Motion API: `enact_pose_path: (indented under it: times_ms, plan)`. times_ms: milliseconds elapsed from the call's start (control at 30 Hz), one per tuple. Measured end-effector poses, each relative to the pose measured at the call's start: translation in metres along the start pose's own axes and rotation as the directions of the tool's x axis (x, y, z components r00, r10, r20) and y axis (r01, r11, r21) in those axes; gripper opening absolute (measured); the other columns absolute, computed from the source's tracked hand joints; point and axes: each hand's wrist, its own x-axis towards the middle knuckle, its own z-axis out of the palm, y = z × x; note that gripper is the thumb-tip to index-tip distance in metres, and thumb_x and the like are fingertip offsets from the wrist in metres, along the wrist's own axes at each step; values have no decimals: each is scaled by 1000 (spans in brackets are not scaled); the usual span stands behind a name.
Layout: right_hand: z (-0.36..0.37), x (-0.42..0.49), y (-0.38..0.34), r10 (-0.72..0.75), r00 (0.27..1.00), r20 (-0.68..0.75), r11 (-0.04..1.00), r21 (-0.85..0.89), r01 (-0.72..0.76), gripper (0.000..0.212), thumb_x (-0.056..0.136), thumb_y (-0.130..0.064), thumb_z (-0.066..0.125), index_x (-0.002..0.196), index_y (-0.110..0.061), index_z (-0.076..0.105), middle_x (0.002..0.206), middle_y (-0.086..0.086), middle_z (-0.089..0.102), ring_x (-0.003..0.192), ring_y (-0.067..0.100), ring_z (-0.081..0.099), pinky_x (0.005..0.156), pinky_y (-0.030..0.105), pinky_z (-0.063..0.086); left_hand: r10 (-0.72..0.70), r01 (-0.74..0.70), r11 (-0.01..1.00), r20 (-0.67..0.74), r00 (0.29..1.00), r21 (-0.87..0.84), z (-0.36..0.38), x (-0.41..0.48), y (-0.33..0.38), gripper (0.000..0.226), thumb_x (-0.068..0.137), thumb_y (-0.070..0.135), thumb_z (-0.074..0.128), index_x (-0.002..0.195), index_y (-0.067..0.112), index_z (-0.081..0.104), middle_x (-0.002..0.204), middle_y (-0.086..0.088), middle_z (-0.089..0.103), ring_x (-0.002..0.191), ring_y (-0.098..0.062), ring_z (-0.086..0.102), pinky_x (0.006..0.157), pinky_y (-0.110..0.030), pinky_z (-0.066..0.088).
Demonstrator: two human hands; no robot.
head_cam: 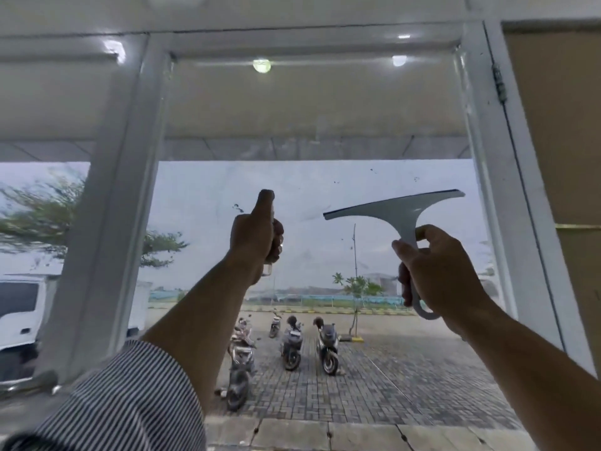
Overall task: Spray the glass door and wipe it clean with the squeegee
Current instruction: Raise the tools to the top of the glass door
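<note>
Left hand (255, 236) clenched round a small spray bottle (268, 271), one digit stretched straight up over its top. Bottle mostly hidden by the fist; only the clear base shows below it. Right hand (435, 271) grasps the squeegee (400, 209) by its handle, fingers wrapped round, with the loop end of the handle sticking out below the palm.

Squeegee: blade up, slanted, right end higher than left, dark rubber edge along the top. Sits at mid height of the door (325, 177), toward its right edge. Can't tell if the rubber touches the glass or is just off it. Bottle is held up near the middle of the pane, level with the squeegee, well apart from it.

Glass: dark specks and smudges (239, 208) just left of the bottle, and a few more above the blade. Can't make out any spray wetting. Round lamp reflection (261, 65) near the top edge.

White frame (478, 125) on the right side, hinge (500, 86) near its top corner. Striped sleeve (130, 402) on the left arm, rolled to the elbow; right forearm bare.

Through the glass: white pillar (107, 206) at left, parked scooters (292, 343) on brick paving, white truck (19, 314) at far left.
</note>
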Motion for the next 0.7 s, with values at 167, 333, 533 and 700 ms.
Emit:
enact_pose_path:
  times_ms: [167,333,533,700]
  plan:
    - [12,22,-3,-20,1000,-22,998,53,22,6,96,-12,57,92,-8,56,49,10,59,37,28,52,41,34,46,77,-72,993,-59,995,95,-5,36,46,58,89,58,52,61,8,52,50,-8,50,38,-21,41,48,-25,37]
    - [20,39,-7,-79,996,-41,995,64,81,6,96,-12,58,92,-8,56,53,14,60,36,28,53,41,37,48,118,-99,984,-122,986,151,-6,53,56,57,93,55,47,61,9,50,48,-5,49,36,-21,41,44,-23,37]
    - [21,47,-4,-96,993,-71,988,111,104,8,96,-11,59,92,-5,56,54,15,58,39,28,52,45,40,48,-18,14,994,38,999,106,-15,58,46,52,89,58,45,64,13,43,48,-3,43,36,-18,35,47,-23,33]
    - [25,47,4,-91,994,-62,989,111,98,8,97,-11,58,93,-4,56,54,17,58,38,30,51,44,43,49,6,-10,994,38,999,110,-19,66,33,49,93,52,42,64,14,42,47,-2,42,36,-17,34,48,-23,33]
